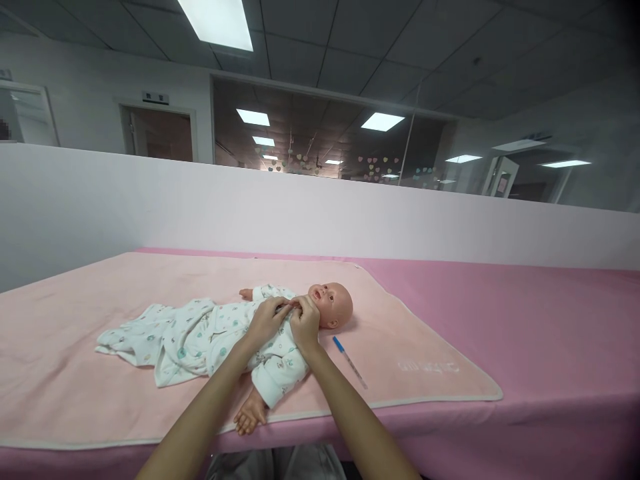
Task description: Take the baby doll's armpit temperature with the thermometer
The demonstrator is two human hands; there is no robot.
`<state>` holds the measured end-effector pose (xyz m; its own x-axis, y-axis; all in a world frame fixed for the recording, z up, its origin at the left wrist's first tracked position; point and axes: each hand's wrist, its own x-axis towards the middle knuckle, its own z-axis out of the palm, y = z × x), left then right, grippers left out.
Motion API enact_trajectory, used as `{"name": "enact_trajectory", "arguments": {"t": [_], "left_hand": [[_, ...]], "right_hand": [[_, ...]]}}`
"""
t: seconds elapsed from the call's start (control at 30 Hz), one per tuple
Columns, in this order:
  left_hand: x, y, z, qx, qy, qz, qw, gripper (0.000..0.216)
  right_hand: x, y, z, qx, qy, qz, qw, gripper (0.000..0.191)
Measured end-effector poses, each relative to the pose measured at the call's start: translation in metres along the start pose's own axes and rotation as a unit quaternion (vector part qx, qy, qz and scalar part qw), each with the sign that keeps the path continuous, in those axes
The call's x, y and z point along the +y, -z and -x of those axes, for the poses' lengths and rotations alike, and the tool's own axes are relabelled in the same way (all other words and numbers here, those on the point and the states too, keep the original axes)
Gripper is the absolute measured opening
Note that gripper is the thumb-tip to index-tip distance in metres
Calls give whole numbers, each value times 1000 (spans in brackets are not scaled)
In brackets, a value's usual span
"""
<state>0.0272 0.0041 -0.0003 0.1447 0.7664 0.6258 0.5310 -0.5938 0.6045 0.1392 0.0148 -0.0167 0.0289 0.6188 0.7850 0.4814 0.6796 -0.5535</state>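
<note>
A baby doll (339, 305) lies on its back, its head to the right. It wears a white long-sleeved baby gown (190, 337) with a small green print. Both hands meet at the gown's neckline, just below the doll's chin. My left hand (267, 319) has its fingers pinched at the collar, and my right hand (306, 321) pinches close beside it, near the doll's cheek. The fingertips hide the bit of fabric or fastener between them. One doll hand (251, 412) sticks out of the near sleeve, between my forearms.
A blue-capped pen-like stick (350, 362) lies right of the doll. Underneath is a peach blanket (430, 347) with a pale edge, on a pink-covered table (560, 333). A low white partition (320, 213) stands behind, with windows (320, 133) above it.
</note>
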Motion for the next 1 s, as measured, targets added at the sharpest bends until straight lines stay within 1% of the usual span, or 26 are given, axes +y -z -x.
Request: {"name": "enact_trajectory", "arguments": {"t": [0.2, 0.37, 0.67, 0.8, 1.0], "left_hand": [[2, 4, 1, -9, 3, -25, 1000, 26], [-1, 4, 2, -7, 11, -36, 999, 28], [3, 4, 2, -1, 5, 34, 999, 36], [4, 4, 2, 0, 9, 38, 999, 33], [-1, 1, 0, 3, 21, 16, 1000, 25]], "right_hand": [[3, -3, 1, 0, 15, 7, 1000, 21], [1, -2, 1, -9, 27, 16, 999, 24], [1, -3, 0, 7, 19, 25, 999, 22], [-1, -3, 2, 20, 21, 11, 1000, 23], [-3, -3, 4, 13, 44, -10, 999, 29]]}}
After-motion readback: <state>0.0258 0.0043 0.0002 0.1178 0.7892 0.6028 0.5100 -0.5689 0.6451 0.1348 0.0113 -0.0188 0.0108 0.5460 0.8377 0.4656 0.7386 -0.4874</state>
